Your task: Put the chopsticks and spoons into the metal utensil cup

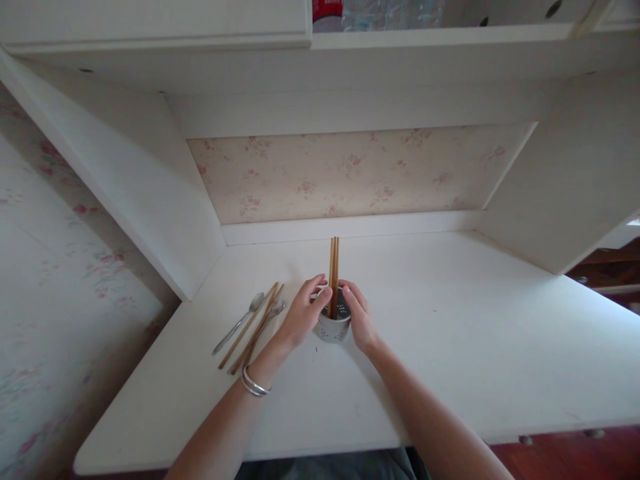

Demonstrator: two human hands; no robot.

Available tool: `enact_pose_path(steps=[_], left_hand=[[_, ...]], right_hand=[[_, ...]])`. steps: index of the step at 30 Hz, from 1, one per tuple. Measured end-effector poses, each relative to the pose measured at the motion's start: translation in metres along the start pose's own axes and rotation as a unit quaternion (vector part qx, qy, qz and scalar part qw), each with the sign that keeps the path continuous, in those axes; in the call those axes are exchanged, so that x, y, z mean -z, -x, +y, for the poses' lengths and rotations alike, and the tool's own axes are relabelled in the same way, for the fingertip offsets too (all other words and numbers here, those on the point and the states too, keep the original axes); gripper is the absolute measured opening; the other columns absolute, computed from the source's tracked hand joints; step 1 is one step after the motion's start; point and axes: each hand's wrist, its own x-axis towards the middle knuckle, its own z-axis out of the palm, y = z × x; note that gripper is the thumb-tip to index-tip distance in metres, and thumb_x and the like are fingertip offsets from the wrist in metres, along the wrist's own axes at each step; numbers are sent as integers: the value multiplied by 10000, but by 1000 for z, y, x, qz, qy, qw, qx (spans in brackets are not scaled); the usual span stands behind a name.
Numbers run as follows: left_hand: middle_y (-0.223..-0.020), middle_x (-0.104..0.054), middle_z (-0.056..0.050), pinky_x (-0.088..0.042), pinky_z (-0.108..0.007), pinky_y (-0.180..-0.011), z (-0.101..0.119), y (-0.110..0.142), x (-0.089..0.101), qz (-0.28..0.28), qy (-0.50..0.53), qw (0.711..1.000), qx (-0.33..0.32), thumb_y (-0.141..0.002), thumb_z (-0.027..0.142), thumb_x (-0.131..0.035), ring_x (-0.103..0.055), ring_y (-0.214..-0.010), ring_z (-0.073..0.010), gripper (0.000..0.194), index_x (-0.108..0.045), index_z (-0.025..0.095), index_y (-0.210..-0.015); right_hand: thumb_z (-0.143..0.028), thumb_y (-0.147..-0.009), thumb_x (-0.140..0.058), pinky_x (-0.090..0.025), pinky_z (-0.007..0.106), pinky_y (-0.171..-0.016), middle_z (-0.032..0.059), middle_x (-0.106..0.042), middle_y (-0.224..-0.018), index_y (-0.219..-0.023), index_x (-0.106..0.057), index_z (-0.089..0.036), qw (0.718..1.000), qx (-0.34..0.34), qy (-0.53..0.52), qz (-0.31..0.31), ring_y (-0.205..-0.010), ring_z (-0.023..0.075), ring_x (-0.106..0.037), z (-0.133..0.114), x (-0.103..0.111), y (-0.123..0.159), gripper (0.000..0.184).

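A white perforated utensil holder [333,329] with small dark marks stands upright on the white desk. Several wooden chopsticks [334,270] rise almost vertically from it, close together. My left hand [303,310] is curled at the holder's left rim, its thumb right beside the chopsticks. On the opposite side, my right hand [361,317] wraps the rim, with the thumb over the edge; some of its fingertips are hidden behind the holder. To the left lie more loose chopsticks [249,326], together with a metal spoon [257,302] and a second spoon [277,308] partly under a chopstick.
The white desk [450,347] has side panels at left and right and a low back ledge [350,225]. An overhead shelf [400,67] holds clear plastic bottles [390,13] and a red-labelled item [327,9]. Floral wallpaper [100,280] covers the left wall.
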Motion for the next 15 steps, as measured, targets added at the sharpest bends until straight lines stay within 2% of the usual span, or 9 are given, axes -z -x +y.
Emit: enact_pose_path(steps=[3, 6, 10, 15], left_hand=[[-1453, -382, -141, -298, -397, -1107, -6, 13, -4, -52, 83, 995, 15, -723, 479, -715, -368, -1335, -267, 867, -304, 180, -1425], [-1461, -354, -155, -271, -427, -1120, -11, 17, -10, -57, 123, 991, 22, -609, 386, -824, -358, -1339, -283, 1065, -205, 198, -1454], [-1402, -434, -148, -278, -451, -1111, -20, 15, -14, -31, 115, 993, 14, -553, 336, -855, -423, -1288, -286, 1067, -261, 205, -1430], [-1282, -546, -133, -347, -426, -1062, -25, 12, -20, -4, 113, 993, 12, -516, 294, -867, -511, -1188, -264, 951, -394, 179, -1333]], right_hand=[[-460, -894, -491, -407, 353, -948, 56, -644, -1102, -1103, -594, -206, 1000, -3, -1, -2, -1037, 203, -569, 2, 0, 2, 345], [-476, -894, -474, -420, 354, -928, 56, -631, -1098, -1142, -560, -215, 1000, -2, -11, 22, -1021, 193, -572, 2, 0, 1, 369], [-487, -890, -451, -427, 350, -894, 51, -603, -1058, -1115, -554, -220, 992, 43, -3, 116, -980, 176, -560, -4, 2, -4, 365], [-425, -882, -491, -417, 338, -853, 18, -571, -927, -1003, -561, -209, 957, 118, 53, 261, -881, 158, -545, -26, -1, -3, 257]])
